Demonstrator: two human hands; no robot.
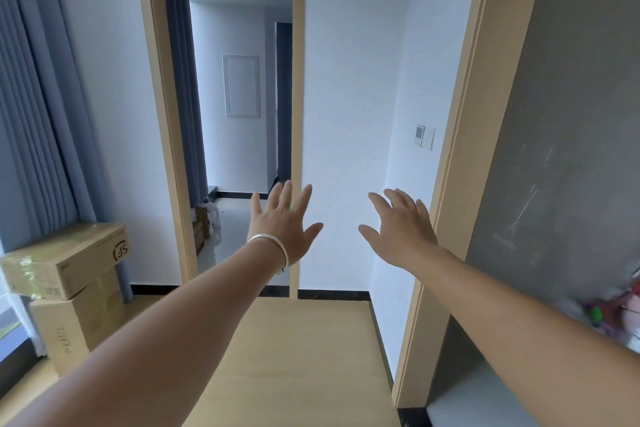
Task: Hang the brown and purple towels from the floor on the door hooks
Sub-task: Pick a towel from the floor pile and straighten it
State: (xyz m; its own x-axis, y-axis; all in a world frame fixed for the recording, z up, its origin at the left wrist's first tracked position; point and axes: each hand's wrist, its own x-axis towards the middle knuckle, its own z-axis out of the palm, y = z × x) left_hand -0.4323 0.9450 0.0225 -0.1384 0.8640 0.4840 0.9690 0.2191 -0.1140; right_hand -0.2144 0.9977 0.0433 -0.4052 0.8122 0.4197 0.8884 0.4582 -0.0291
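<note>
With both arms stretched out in front of me, my left hand (282,222) and right hand (398,229) are spread wide and empty, a silver bangle (273,243) on the left wrist. Below them wood floor (294,357), stacked cardboard boxes (69,281) at left by the curtain (41,97). Farther: open doorway (239,97) in the white wall; no towels or hooks in view, can't tell where they are.

Light wood floor (304,357); two stacked cardboard boxes (69,291) at left by curtain
</note>
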